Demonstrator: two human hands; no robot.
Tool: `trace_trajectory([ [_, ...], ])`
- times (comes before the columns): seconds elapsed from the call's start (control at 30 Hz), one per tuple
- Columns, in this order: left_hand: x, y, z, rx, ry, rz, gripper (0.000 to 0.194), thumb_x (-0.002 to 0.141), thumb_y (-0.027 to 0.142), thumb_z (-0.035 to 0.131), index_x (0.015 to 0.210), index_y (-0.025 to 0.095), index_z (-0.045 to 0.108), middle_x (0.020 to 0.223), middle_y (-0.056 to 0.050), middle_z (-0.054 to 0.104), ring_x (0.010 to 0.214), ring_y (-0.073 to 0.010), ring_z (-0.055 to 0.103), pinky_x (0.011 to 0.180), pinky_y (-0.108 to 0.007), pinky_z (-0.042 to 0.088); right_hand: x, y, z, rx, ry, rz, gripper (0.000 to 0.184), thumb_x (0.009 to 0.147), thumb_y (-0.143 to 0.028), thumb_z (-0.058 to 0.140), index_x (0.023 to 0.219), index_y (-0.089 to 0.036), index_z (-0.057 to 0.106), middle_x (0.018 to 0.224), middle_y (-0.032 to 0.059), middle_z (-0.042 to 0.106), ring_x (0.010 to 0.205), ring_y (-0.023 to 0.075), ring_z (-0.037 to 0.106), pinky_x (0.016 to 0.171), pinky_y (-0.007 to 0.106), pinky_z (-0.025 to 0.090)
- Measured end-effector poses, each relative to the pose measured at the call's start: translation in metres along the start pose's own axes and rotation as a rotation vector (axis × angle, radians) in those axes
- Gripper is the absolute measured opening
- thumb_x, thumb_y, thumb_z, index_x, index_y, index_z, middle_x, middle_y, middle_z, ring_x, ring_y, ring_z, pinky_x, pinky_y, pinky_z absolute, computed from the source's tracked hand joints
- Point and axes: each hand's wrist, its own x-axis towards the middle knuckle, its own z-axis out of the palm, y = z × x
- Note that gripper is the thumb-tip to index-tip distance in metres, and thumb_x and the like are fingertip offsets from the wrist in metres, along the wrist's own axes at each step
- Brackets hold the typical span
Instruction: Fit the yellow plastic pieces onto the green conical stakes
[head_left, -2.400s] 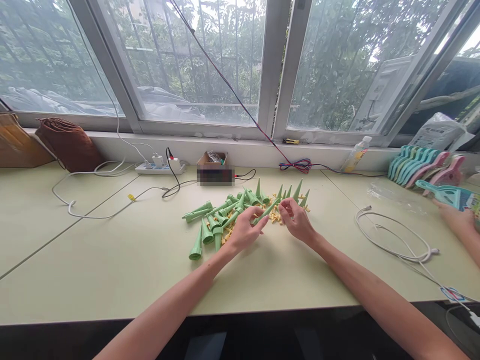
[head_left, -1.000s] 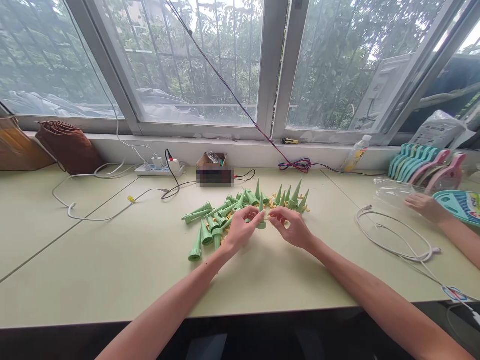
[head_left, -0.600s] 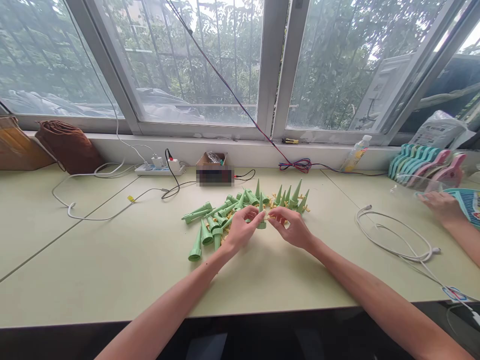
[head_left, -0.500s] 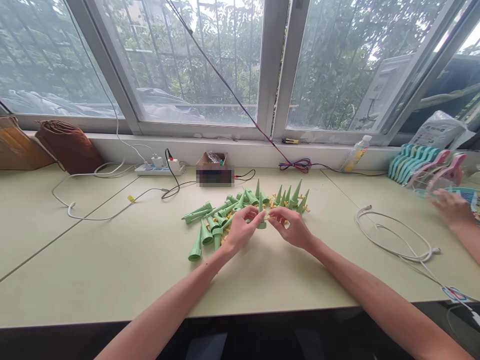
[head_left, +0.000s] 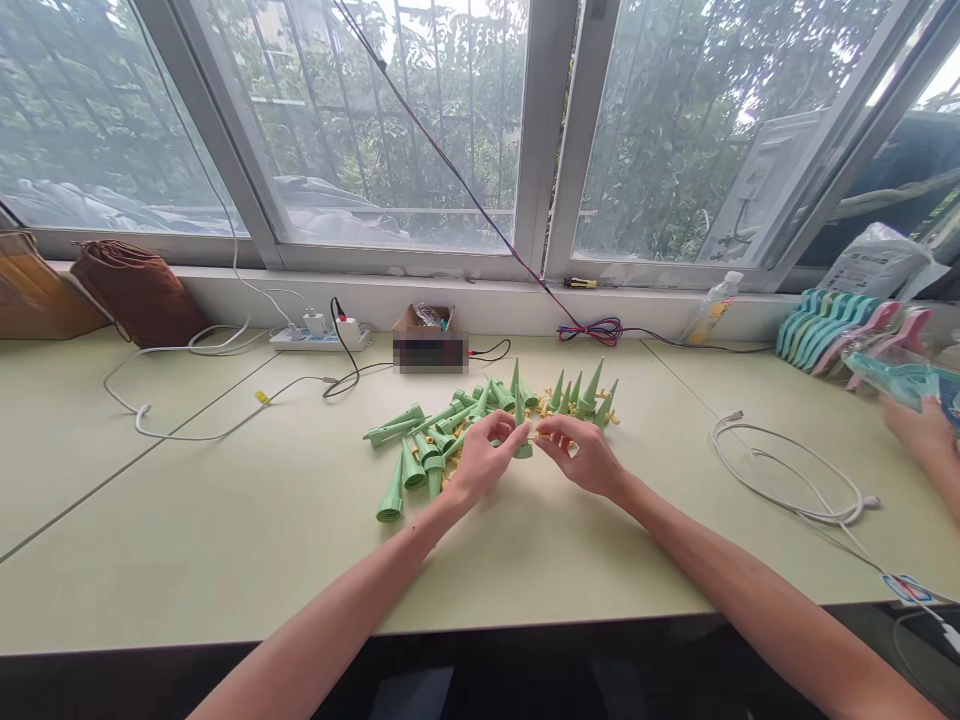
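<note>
My left hand is closed around a green plastic watering spike, which stands point up between its fingers. Close beside it, my right hand pinches a small yellow valve at the side of that spike. To the left lies a loose pile of green spikes, with yellow pieces among them. Behind my right hand several spikes stand upright, with yellow valves at their sides.
At the right edge another person's hand holds a teal item in clear wrap. Teal and pink hangers, a bottle and a coiled white cable are on that side. A power strip and small box sit at the back.
My hands and the spike have hardly moved; the spike leans very slightly left. At the right edge, the other person's hand has shifted right and lifted a teal item.
</note>
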Motion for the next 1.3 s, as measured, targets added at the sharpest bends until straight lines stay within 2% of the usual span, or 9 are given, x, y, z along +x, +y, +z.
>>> trace_trajectory([
  [0.37, -0.0007, -0.0001, 0.0002, 0.005, 0.003, 0.021, 0.031, 0.085, 0.047, 0.063, 0.079, 0.017, 0.058, 0.064, 0.002, 0.052, 0.049, -0.0083, 0.047, 0.047, -0.021, 0.040, -0.0007, 0.0021, 0.0007, -0.004, -0.014, 0.019, 0.018, 0.097, -0.037, 0.055, 0.098, -0.021, 0.064, 0.082, 0.0047, 0.070, 0.059, 0.0131, 0.059, 0.053, 0.027, 0.053],
  [0.57, -0.0017, -0.0006, 0.0010, 0.088, 0.032, 0.102, 0.029, 0.085, 0.045, 0.064, 0.078, 0.019, 0.056, 0.066, 0.002, 0.049, 0.061, -0.0118, 0.050, 0.052, -0.021, 0.039, -0.0015, 0.0037, 0.0013, -0.007, -0.014, 0.025, 0.019, 0.097, -0.037, 0.054, 0.097, -0.021, 0.065, 0.081, 0.0049, 0.070, 0.062, 0.0144, 0.061, 0.054, 0.027, 0.053],
  [0.8, -0.0016, -0.0059, 0.0012, 0.153, 0.037, 0.167, 0.027, 0.087, 0.043, 0.062, 0.079, 0.019, 0.055, 0.068, 0.001, 0.049, 0.063, -0.0120, 0.048, 0.053, -0.021, 0.038, -0.0014, 0.0036, 0.0010, -0.010, -0.037, 0.036, 0.020, 0.098, -0.037, 0.052, 0.096, -0.021, 0.065, 0.078, 0.0042, 0.070, 0.063, 0.0146, 0.062, 0.055, 0.027, 0.053],
  [1.0, -0.0024, -0.0032, 0.0016, 0.120, 0.040, 0.133, 0.029, 0.086, 0.046, 0.063, 0.077, 0.019, 0.056, 0.068, 0.001, 0.050, 0.063, -0.0119, 0.051, 0.052, -0.021, 0.040, -0.0007, 0.0017, 0.0005, -0.010, -0.029, 0.038, 0.019, 0.097, -0.037, 0.054, 0.096, -0.021, 0.064, 0.080, 0.0046, 0.070, 0.061, 0.0143, 0.061, 0.054, 0.027, 0.053],
  [1.3, -0.0002, -0.0009, 0.0005, -0.028, -0.006, 0.028, 0.033, 0.083, 0.049, 0.064, 0.077, 0.018, 0.057, 0.063, 0.002, 0.055, 0.047, -0.0082, 0.049, 0.044, -0.021, 0.040, -0.0008, 0.0018, -0.0017, 0.019, -0.034, 0.033, 0.017, 0.094, -0.036, 0.059, 0.101, -0.020, 0.063, 0.087, 0.0062, 0.071, 0.059, 0.0130, 0.061, 0.053, 0.027, 0.054],
])
